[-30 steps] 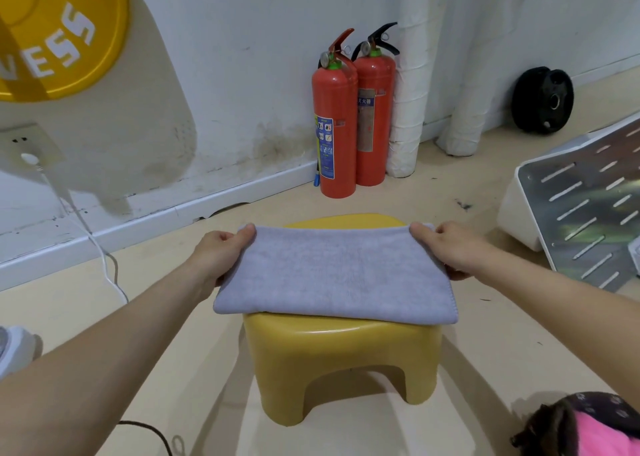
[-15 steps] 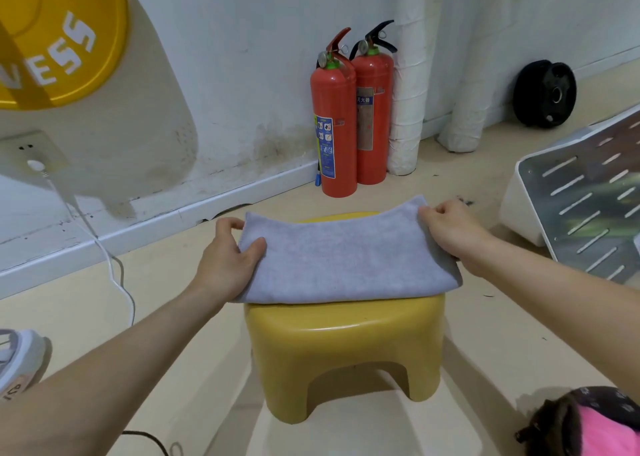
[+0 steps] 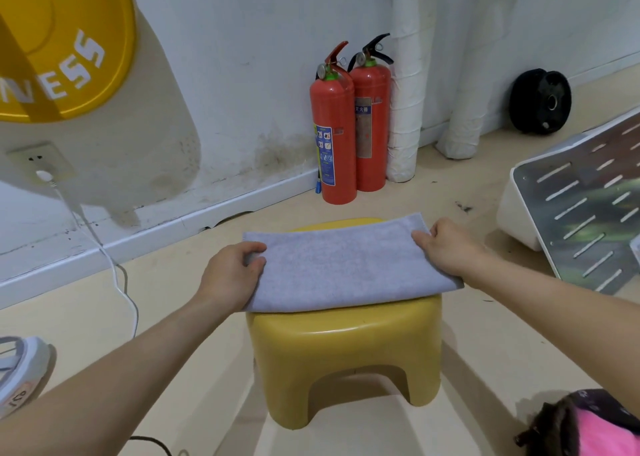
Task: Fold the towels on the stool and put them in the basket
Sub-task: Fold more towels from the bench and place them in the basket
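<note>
Your left hand (image 3: pixel 233 275) curls its fingers round the left end of the folded grey terry towel (image 3: pixel 339 265), which lies flat on the squat yellow plastic stool (image 3: pixel 346 351), long axis running hand to hand. Your right hand (image 3: pixel 446 248) pinches the right end with bent fingers, so either hand could carry its end across for the next fold.

Stool (image 3: pixel 346 351) top mostly hidden under towel (image 3: pixel 339 265), yellow sign (image 3: pixel 62 47) — cut off by left edge
</note>
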`<control>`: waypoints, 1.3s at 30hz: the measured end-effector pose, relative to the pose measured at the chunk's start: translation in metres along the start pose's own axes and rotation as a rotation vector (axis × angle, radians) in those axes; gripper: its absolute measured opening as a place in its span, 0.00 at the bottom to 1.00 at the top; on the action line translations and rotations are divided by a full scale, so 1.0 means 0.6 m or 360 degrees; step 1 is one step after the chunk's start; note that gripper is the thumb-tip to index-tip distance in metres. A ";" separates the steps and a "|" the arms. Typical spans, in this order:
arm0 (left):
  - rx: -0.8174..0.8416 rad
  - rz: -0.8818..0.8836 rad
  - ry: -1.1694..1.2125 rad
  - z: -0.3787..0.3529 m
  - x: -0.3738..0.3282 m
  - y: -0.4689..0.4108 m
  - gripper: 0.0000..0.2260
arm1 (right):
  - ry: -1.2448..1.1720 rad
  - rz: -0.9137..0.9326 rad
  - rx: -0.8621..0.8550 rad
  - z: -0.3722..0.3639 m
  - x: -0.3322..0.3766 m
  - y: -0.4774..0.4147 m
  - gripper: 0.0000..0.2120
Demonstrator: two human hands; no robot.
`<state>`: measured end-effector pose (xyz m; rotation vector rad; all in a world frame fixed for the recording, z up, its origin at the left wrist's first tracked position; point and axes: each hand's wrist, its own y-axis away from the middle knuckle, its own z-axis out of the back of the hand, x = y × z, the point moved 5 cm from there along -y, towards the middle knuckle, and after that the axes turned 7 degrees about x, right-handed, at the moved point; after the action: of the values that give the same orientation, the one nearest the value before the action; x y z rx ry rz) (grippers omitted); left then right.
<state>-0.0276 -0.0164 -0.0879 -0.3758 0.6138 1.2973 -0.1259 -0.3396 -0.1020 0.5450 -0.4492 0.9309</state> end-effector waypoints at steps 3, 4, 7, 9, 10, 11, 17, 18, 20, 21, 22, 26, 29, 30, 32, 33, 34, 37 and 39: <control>0.0227 0.0261 0.0745 0.009 -0.015 0.001 0.12 | -0.0638 -0.0250 0.0323 0.012 0.005 0.008 0.14; 0.0392 0.0307 0.1004 0.012 -0.027 0.003 0.13 | -0.0721 -0.0264 0.0399 0.017 0.009 0.012 0.14; 0.0840 0.0152 0.1262 0.026 -0.058 0.013 0.27 | -0.0580 -0.0069 0.0345 0.029 0.031 0.019 0.05; 0.0807 -0.0110 0.0780 0.032 -0.072 0.021 0.27 | -0.0269 0.0126 0.0151 0.036 0.049 0.024 0.05; 0.0621 -0.0263 0.0414 0.035 -0.080 0.022 0.24 | -0.0133 0.0203 0.0064 0.038 0.059 0.028 0.06; 0.0405 -0.0419 0.0113 0.039 -0.089 0.023 0.20 | -0.0045 0.0252 0.0003 0.040 0.069 0.033 0.06; -0.0084 -0.1354 -0.0442 0.047 -0.181 0.046 0.10 | -0.0354 0.0625 0.0092 0.058 0.155 0.093 0.07; -0.0124 -0.1463 -0.0489 0.048 -0.198 0.055 0.12 | -0.0420 0.0687 0.0191 0.057 0.170 0.106 0.08; -0.0213 -0.1583 -0.0596 0.046 -0.228 0.076 0.12 | -0.0510 0.0778 0.0385 0.050 0.193 0.128 0.08; -0.0244 -0.1618 -0.0630 0.044 -0.237 0.084 0.12 | -0.0559 0.0799 0.0455 0.048 0.199 0.135 0.07; -0.0252 -0.1638 -0.0650 0.044 -0.242 0.089 0.13 | -0.0604 0.0806 0.0503 0.046 0.202 0.139 0.07; -0.0300 -0.1667 -0.0758 0.045 -0.238 0.092 0.15 | -0.0743 0.0758 0.0523 0.049 0.199 0.138 0.05; -0.0369 -0.1678 -0.0953 0.043 -0.239 0.099 0.17 | -0.0796 0.0737 0.0504 0.054 0.198 0.136 0.06; -0.0381 -0.1677 -0.1025 0.041 -0.241 0.101 0.17 | -0.0805 0.0747 0.0512 0.055 0.200 0.137 0.06; -0.0408 -0.1654 -0.1120 0.039 -0.244 0.103 0.16 | -0.0814 0.0779 0.0543 0.056 0.205 0.142 0.06; -0.0421 -0.1632 -0.1135 0.040 -0.244 0.102 0.16 | -0.0823 0.0790 0.0559 0.056 0.206 0.144 0.06; -0.0435 -0.1612 -0.1141 0.041 -0.243 0.100 0.17 | -0.0834 0.0798 0.0568 0.057 0.207 0.144 0.06; -0.0460 -0.1578 -0.1145 0.043 -0.242 0.096 0.17 | -0.0853 0.0811 0.0575 0.057 0.206 0.143 0.06; -0.0452 -0.1592 -0.1116 0.044 -0.244 0.097 0.18 | -0.0833 0.0818 0.0596 0.056 0.206 0.143 0.06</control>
<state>-0.0997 -0.1003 0.0270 -0.3541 -0.3552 0.4620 -0.1376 -0.2421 0.0166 1.0546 -0.9234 1.3802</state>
